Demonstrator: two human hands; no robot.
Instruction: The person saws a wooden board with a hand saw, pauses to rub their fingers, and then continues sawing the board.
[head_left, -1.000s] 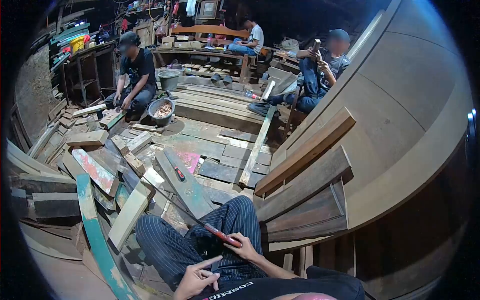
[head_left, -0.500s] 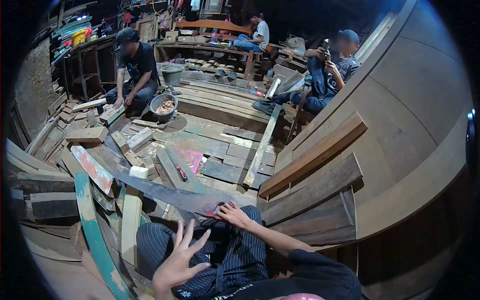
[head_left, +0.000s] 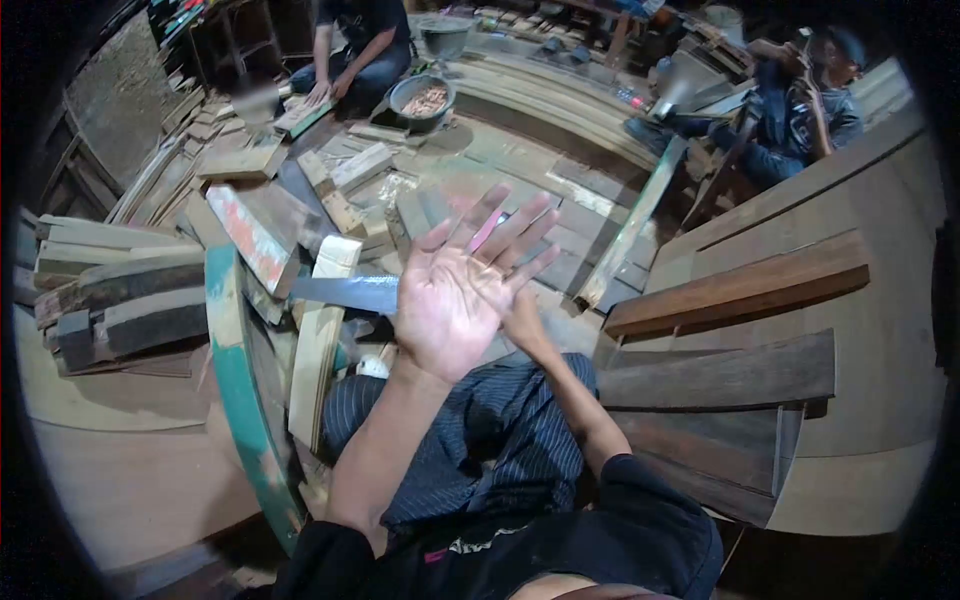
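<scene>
My left hand (head_left: 462,290) is raised in front of me, palm toward my face and fingers spread, holding nothing. Behind it, my right hand (head_left: 522,322) is largely hidden; only the part near the wrist shows, above my striped trousers. A handsaw's blade (head_left: 345,293) reaches out to the left from behind my left hand, crossing over a pale wooden strip (head_left: 322,345). Its handle is out of sight behind the left hand. Left of that strip stands a curved board with green paint (head_left: 232,370).
Stacked dark wood pieces (head_left: 150,320) lie at left. Dark planks (head_left: 720,370) rest against a large panel (head_left: 880,330) on the right. A person with hands on a board (head_left: 310,115) sits beside a bucket of wood chips (head_left: 423,100); another person (head_left: 800,110) sits at upper right.
My left hand has lifted from above my lap and turned its palm toward me, now covering the saw handle and most of my right hand. My view has tilted down and turned left.
</scene>
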